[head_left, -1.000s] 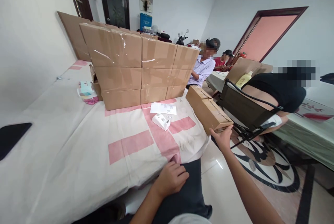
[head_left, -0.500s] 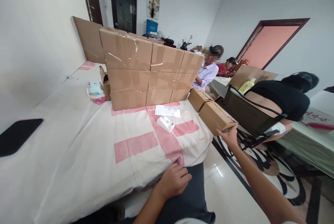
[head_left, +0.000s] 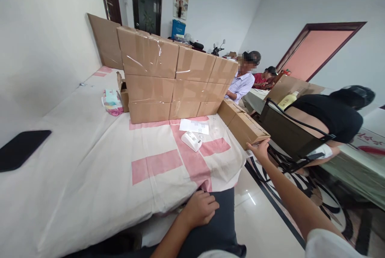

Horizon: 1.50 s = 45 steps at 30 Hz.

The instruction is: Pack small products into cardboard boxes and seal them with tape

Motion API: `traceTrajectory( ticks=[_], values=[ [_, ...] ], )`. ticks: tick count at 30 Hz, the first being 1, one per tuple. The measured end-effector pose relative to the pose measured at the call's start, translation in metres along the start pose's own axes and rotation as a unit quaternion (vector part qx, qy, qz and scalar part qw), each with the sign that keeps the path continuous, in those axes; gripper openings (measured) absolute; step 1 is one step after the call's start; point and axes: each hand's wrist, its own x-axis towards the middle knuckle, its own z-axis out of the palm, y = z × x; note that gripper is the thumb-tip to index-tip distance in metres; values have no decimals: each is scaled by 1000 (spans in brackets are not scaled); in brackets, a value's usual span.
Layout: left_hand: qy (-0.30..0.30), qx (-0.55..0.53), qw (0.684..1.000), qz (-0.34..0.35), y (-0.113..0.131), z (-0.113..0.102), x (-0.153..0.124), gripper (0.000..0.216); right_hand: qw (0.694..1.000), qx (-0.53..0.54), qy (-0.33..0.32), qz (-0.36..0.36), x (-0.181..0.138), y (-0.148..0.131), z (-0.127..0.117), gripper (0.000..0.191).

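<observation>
My right hand (head_left: 259,149) is at the near end of a closed cardboard box (head_left: 245,130), its thumb and fingers gripping the lower end. That box's far end meets a second cardboard box (head_left: 227,109) at the right side of the cloth-covered table (head_left: 162,168). Resting on my dark-trousered thigh by the table's front edge, my left hand (head_left: 202,208) has curled fingers and shows nothing in them. A white label printer-like device (head_left: 191,141) lies on the cloth, beside a white printed sheet (head_left: 195,126).
A wall of taped cardboard boxes (head_left: 150,89) stands across the table. Left of it are a soft colourful pack (head_left: 112,102) and a small open box (head_left: 124,97); a black flat pad (head_left: 22,150) lies further left. A seated person (head_left: 325,115) in a black chair is close on the right.
My right hand has moved the near box away and slightly left, closing the gap to the second box. My left hand stays on my thigh. The view has shifted slightly.
</observation>
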Motion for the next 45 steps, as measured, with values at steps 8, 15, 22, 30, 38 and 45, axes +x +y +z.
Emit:
traceTrajectory(
  ticks=[8,15,22,30,38,45],
  values=[
    [-2,-31,999,-21,1,14,0,11,1000,8,-2,-10,16,-5,11,157],
    [10,-50,998,-38,1,17,1,8,1000,-9,-8,-12,26,-18,20,157],
    [24,-54,998,-36,1,16,5,7,999,-31,-19,6,10,-23,12,134],
    [131,-92,984,-81,-1,-47,7,20,985,32,-3,-169,-76,-99,51,42],
    [363,-107,875,-302,-57,-192,-78,31,813,244,-202,-489,-204,-344,166,19],
    [500,-277,642,-511,-268,-315,-154,54,819,262,-324,-394,-240,-577,277,60]
  ],
)
